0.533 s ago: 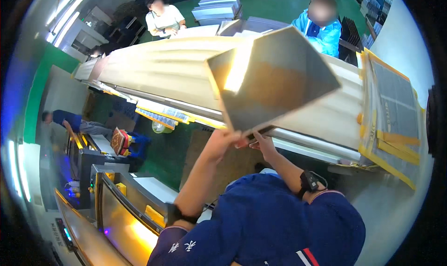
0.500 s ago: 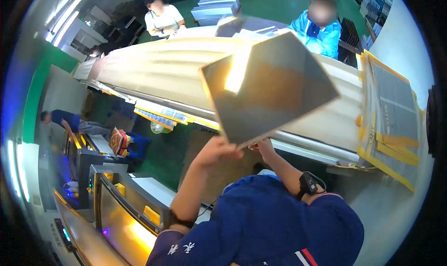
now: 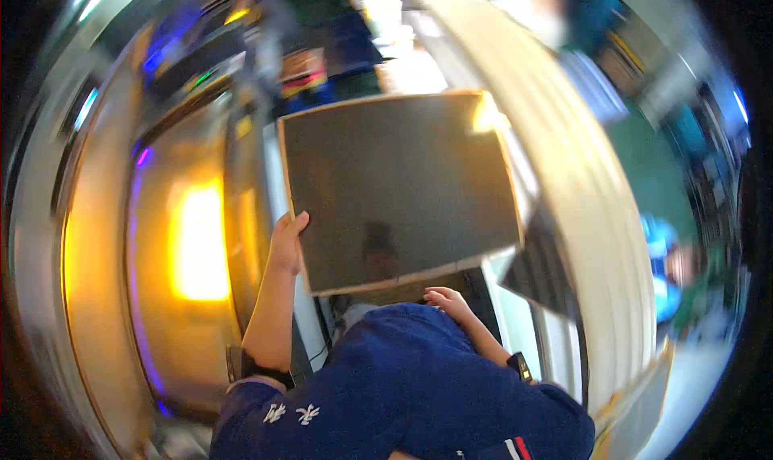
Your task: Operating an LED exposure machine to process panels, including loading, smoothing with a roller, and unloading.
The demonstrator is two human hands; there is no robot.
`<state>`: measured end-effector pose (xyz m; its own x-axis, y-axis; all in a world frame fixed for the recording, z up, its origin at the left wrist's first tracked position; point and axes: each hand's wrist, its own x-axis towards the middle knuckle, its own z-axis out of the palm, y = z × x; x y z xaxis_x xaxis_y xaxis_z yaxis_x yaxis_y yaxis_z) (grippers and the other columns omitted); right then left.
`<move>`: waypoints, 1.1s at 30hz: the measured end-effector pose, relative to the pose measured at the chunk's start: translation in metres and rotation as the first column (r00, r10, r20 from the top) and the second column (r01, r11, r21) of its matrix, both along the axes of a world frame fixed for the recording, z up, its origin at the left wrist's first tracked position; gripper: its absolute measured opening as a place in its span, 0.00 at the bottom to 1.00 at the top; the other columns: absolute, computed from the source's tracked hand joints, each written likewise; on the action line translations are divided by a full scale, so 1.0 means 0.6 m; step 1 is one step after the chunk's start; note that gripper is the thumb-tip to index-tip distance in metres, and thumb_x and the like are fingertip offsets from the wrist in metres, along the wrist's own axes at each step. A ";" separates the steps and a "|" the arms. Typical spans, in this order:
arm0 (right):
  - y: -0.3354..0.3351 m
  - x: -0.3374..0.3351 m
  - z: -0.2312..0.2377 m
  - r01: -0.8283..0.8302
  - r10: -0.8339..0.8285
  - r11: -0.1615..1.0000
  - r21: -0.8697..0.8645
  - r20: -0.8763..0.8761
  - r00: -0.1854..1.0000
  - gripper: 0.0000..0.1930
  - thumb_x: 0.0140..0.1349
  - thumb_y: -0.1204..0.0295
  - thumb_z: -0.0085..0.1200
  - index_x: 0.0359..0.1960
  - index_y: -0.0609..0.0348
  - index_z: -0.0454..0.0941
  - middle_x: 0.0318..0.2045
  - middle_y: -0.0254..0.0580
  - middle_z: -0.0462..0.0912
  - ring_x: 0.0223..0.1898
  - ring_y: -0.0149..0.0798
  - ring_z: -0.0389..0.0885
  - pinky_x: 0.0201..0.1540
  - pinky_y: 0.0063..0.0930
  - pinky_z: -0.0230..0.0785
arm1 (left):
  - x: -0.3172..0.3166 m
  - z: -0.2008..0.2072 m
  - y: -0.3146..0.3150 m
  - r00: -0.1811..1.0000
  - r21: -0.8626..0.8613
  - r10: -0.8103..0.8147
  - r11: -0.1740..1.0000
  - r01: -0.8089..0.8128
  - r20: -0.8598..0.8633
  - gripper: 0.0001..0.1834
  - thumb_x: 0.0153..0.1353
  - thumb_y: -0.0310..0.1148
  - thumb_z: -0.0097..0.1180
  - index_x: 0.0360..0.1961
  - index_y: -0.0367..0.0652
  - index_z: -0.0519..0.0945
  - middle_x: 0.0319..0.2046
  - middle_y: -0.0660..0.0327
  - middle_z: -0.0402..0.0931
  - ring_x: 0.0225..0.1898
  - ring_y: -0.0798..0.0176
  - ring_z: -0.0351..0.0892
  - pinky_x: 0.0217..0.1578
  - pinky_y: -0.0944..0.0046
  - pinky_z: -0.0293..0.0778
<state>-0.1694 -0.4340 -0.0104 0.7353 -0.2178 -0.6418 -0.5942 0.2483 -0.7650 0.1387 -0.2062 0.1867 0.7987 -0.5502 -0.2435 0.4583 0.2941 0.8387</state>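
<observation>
Clasping dark panel (image 3: 394, 190) with left grip (image 3: 287, 247), nothing with right grip (image 3: 449, 301); probably stiff, slippery; best held by edges.

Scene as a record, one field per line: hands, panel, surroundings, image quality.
left hand: grips the panel's left edge, thumb on the face toward the camera
right hand: just below the panel's lower edge, no contact seen, nothing visible in it
panel: rectangular, dark, glossy, pale edges, bright reflection at upper right
left side: flat surface with a bright yellow glow
right side: long cream-coloured worktop; beyond it, a person in blue
image quality: surroundings motion-blurred
</observation>
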 end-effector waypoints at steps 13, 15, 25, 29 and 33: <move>0.295 0.526 -0.005 -0.792 0.834 0.552 -0.259 0.185 0.521 0.17 0.68 0.69 0.51 0.53 0.67 0.76 0.45 0.46 0.83 0.46 0.35 0.81 0.51 0.28 0.73 | -0.021 -0.308 0.576 0.196 -0.205 0.887 0.118 -0.972 -0.419 0.07 0.67 0.32 0.54 0.40 0.39 0.73 0.39 0.58 0.75 0.41 0.56 0.79 0.51 0.46 0.78; 0.383 0.606 0.086 -0.796 0.931 0.357 -0.489 0.117 0.345 0.16 0.68 0.69 0.51 0.54 0.63 0.76 0.48 0.44 0.82 0.48 0.35 0.81 0.51 0.28 0.72 | -0.017 -0.292 0.611 0.048 -0.179 0.924 -0.022 -0.984 -0.379 0.08 0.68 0.32 0.53 0.44 0.40 0.73 0.42 0.60 0.75 0.45 0.57 0.80 0.50 0.44 0.79; 0.621 0.926 0.575 0.426 0.653 0.720 -0.547 0.741 -0.152 0.33 0.64 0.60 0.57 0.67 0.59 0.60 0.69 0.54 0.59 0.69 0.51 0.57 0.70 0.44 0.52 | -0.075 -0.203 0.664 0.798 0.842 0.275 -0.236 -0.485 0.537 0.33 0.67 0.56 0.45 0.66 0.50 0.64 0.67 0.54 0.62 0.65 0.44 0.62 0.61 0.29 0.56; 0.674 0.999 0.807 0.402 0.850 0.523 -0.752 0.429 -0.305 0.28 0.57 0.67 0.63 0.59 0.59 0.71 0.56 0.46 0.74 0.58 0.45 0.71 0.62 0.37 0.62 | -0.075 -0.264 0.701 0.864 0.869 0.289 -0.410 -0.279 0.413 0.37 0.65 0.60 0.43 0.71 0.56 0.57 0.74 0.65 0.46 0.74 0.45 0.39 0.63 0.21 0.31; 0.701 1.065 0.816 0.048 0.891 0.408 -0.912 0.386 -0.237 0.19 0.49 0.73 0.68 0.45 0.56 0.78 0.42 0.38 0.78 0.47 0.39 0.76 0.52 0.33 0.67 | -0.092 -0.260 0.740 0.899 0.869 0.240 -0.435 -0.237 0.366 0.40 0.64 0.64 0.40 0.73 0.58 0.53 0.75 0.67 0.40 0.75 0.43 0.34 0.63 0.20 0.30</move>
